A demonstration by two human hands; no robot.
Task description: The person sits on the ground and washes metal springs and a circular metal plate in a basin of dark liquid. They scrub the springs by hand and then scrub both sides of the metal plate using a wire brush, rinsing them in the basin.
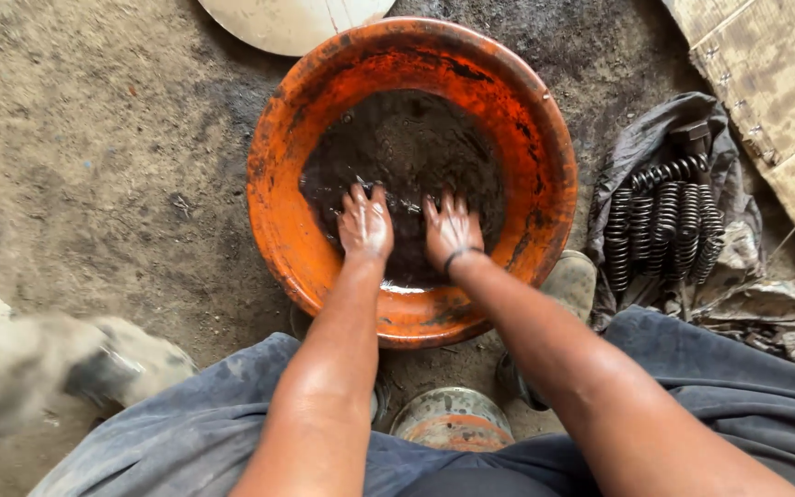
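Both hands are down inside a large round orange plastic basin (545, 147) that stands on the dirt floor (94, 166), close in front of the person's knees. The basin holds a dark, dirty liquid (397, 138), and the liquid lies straight ahead of and under the fingers. The left hand (365, 225) and the right hand (451, 230) rest side by side, near to each other but apart, with their palms down on the wet bottom at the near side of the pool. The grip of each hand is spread: the fingers are flat and a little fanned, pointing away from the body, and they pinch nothing that I can see. The fingertips go into the dark liquid, so I cannot tell if something small lies under them. Both hands are equally near to the liquid. A dark band sits on the right wrist.

To the right of the basin, on a grey crumpled cloth (646, 138), lies a group of black metal coil springs (664, 225), well apart from the hands. A worn shoe (570, 281) shows just beside the basin's near right rim. A pale round disc (292, 20) lies behind the basin, and a small round metal can (453, 419) stands between the knees. Nothing stands between the hands and the liquid.
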